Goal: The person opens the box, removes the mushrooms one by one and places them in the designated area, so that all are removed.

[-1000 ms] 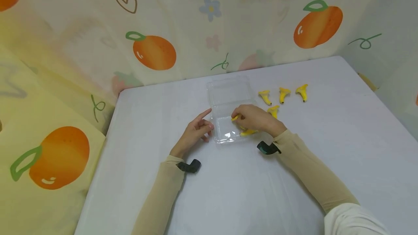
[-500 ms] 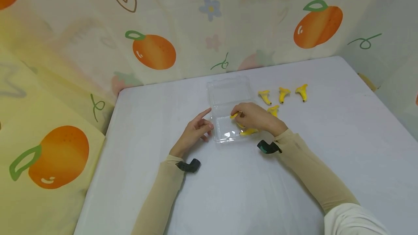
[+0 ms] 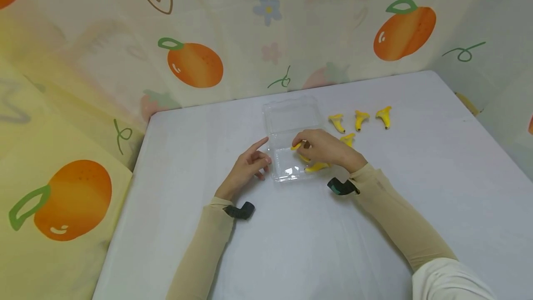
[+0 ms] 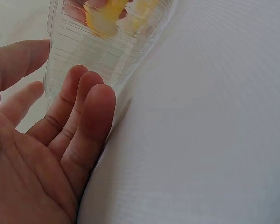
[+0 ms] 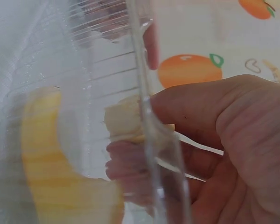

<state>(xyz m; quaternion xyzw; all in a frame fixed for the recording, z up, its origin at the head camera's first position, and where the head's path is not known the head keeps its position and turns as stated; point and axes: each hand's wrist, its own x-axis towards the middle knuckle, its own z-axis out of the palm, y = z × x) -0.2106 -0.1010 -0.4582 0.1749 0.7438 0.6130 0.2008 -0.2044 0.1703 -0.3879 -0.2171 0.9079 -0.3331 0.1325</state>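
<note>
A clear plastic clamshell box (image 3: pixel 283 159) lies opened out on the table, its lid (image 3: pixel 293 115) folded back to the far side. Inside its right part rests a yellow toy banana (image 3: pixel 318 167), also seen through the wall in the right wrist view. My right hand (image 3: pixel 326 148) reaches over the box and pinches another toy banana (image 3: pixel 296 146) between thumb and fingers, partly hidden by the hand. At the box's left side is my left hand (image 3: pixel 245 170), index finger extended, the other fingers loosely bent, their tips (image 4: pixel 100 98) against or close to the clear wall.
Right of the lid stands a row of toy bananas (image 3: pixel 361 120) on the white tabletop (image 3: pixel 291 235). One more toy banana (image 3: pixel 347 139) lies just behind my right hand, partly covered. A fruit-print curtain (image 3: pixel 241 45) hangs behind the table.
My right hand has shifted slightly away and to the left with the toy banana over the box. The left hand stays beside the box.
</note>
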